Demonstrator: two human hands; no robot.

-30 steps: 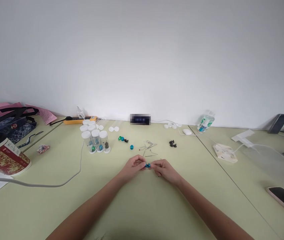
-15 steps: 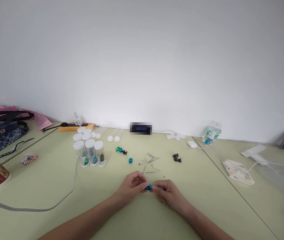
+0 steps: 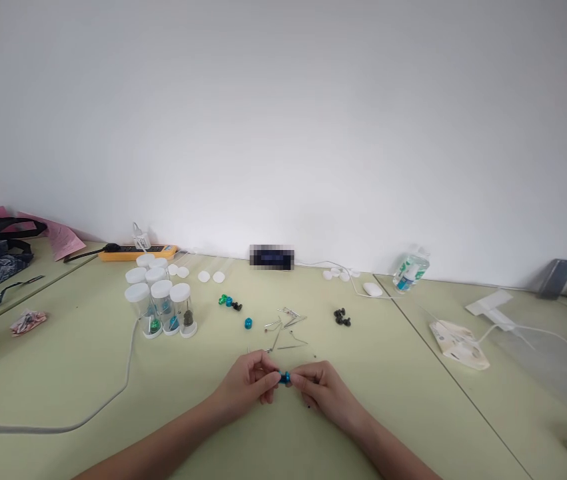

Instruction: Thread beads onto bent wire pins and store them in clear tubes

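Between my two hands is a small blue and dark part [image 3: 284, 378], held near the table's front. My left hand [image 3: 249, 385] pinches its left end with thumb and fingers. On its right end, the thumb and forefinger of my right hand [image 3: 324, 389] are closed. Just beyond lie thin metal pins [image 3: 288, 327], scattered on the table. A round blue piece [image 3: 248, 323] sits to their left, and green, blue and black pieces [image 3: 229, 302] form a short row farther back. Several small black pieces [image 3: 342, 317] are grouped to the right of the pins.
Clear tubes with white caps [image 3: 162, 289] stand at the left, beside a grey cable [image 3: 128, 373]. A yellow power strip [image 3: 138, 253], white discs [image 3: 204, 277], a clear bottle [image 3: 410, 270] and a paper packet [image 3: 458, 345] lie farther out on the green table [image 3: 88, 360].
The view has shifted, so the table items appear farther left. Both hands still grip the blue part, and more of the left fingers shows beneath it.
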